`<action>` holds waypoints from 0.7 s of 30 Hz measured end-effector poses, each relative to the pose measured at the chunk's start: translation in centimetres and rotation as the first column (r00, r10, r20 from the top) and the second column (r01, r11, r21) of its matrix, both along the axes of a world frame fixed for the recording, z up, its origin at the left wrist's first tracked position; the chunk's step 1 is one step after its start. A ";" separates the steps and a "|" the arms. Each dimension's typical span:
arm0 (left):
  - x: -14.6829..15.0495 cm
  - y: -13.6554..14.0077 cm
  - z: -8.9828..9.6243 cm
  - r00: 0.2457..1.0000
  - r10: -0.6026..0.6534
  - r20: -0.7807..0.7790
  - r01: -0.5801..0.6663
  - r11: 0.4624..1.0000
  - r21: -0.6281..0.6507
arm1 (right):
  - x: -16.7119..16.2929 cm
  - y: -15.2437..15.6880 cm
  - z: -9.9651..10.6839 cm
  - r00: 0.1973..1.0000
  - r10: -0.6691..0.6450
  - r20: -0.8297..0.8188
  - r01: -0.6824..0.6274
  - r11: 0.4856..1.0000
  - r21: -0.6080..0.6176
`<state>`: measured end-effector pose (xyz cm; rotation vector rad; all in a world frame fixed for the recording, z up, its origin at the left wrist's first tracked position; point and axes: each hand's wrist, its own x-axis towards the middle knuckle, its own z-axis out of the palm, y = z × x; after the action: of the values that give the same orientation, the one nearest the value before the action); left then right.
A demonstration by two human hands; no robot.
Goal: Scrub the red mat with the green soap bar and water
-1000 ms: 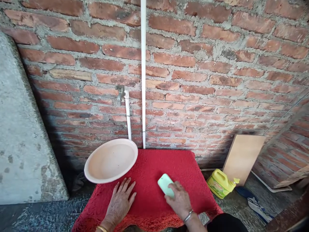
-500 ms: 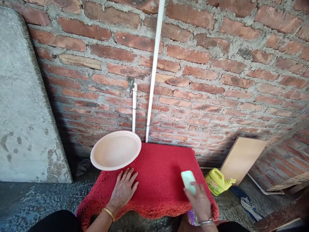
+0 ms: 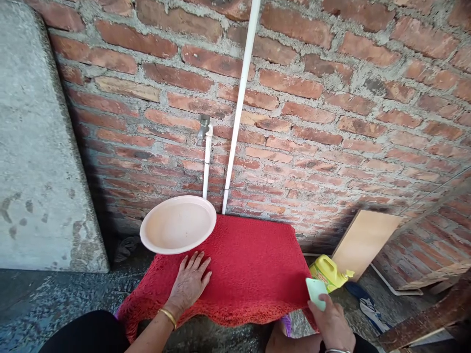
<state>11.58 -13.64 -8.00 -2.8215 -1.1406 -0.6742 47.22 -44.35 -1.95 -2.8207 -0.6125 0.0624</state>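
Note:
My left hand (image 3: 190,284) lies flat with its fingers spread on a red cloth (image 3: 253,264), just in front of a pale pink basin (image 3: 178,224). The cloth is draped over a low table or bench, its front edge hanging in folds. At the cloth's right front edge, my right hand (image 3: 333,321) grips a pale green flat block (image 3: 316,293) with rounded corners; whether it is a bar of soap I cannot tell. The basin rests on the back left of the cloth, and only a few small specks show inside.
Behind stands a brick wall with a tap (image 3: 203,130) and a white pipe (image 3: 241,98). A concrete slab (image 3: 40,147) leans at left. On the right are a yellow detergent jug (image 3: 329,274), a board (image 3: 364,242), slippers (image 3: 371,311) and a wooden beam (image 3: 427,311). The floor looks wet.
My right hand has moved right and toward me with the pale green block, from over the cloth to its right edge. My left hand stays on the cloth. The view has shifted slightly.

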 end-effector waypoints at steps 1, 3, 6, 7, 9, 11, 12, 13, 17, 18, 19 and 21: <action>0.0 0.0 0.0 1.000 0.001 0.002 -0.001 1.000 -0.002 | 0.2 -0.3 0.1 1.000 -0.025 0.014 0.025 1.000 0.001; 0.0 0.0 0.1 1.000 0.002 0.001 -0.002 1.000 -0.004 | -1.3 0.6 0.0 0.999 0.037 0.035 -0.039 0.998 0.047; -0.2 0.1 0.1 1.000 0.003 -0.017 -0.002 1.000 0.002 | -5.9 4.2 -0.7 0.959 0.284 0.003 -0.282 0.952 0.121; -0.2 0.1 0.0 1.000 0.002 -0.021 -0.002 1.000 0.006 | -7.2 5.5 -0.9 0.935 0.354 -0.016 -0.349 0.928 0.131; -0.3 0.3 -0.2 1.000 -0.002 -0.022 0.003 1.000 0.018 | -8.7 7.2 -1.1 0.898 0.437 -0.037 -0.429 0.893 0.134; -0.3 0.4 -0.4 1.000 -0.006 -0.010 0.006 1.000 0.030 | -8.0 7.2 -0.8 0.908 0.417 -0.033 -0.411 0.904 0.117; -0.3 0.4 -0.6 1.000 -0.008 -0.003 0.008 0.999 0.034 | -7.0 6.5 -0.5 0.930 0.365 -0.037 -0.360 0.927 0.102; -0.3 0.4 -0.7 1.000 -0.009 0.004 0.009 0.999 0.036 | -5.7 5.6 -0.2 0.956 0.290 -0.046 -0.285 0.955 0.084; 0.0 0.2 -0.8 1.000 0.001 0.016 -0.002 1.000 0.028 | -1.1 1.7 1.0 0.998 -0.033 -0.061 0.032 0.999 -0.004; 0.1 0.1 -0.7 1.000 0.004 0.015 -0.005 1.000 0.024 | -0.7 1.5 1.1 0.997 -0.054 -0.057 0.053 0.999 -0.010; 0.2 0.0 -0.6 1.000 0.007 0.013 -0.007 1.000 0.019 | -0.7 1.9 1.2 0.998 -0.039 -0.049 0.039 0.999 -0.005; 0.4 -0.2 -0.4 1.000 0.009 0.009 -0.009 1.000 0.014 | -2.4 4.1 1.4 0.997 0.070 -0.034 -0.070 0.997 0.023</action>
<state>11.96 -13.80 -8.35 -2.8029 -1.1441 -0.6929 44.85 -40.22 -0.60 -2.7707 -0.6998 0.1166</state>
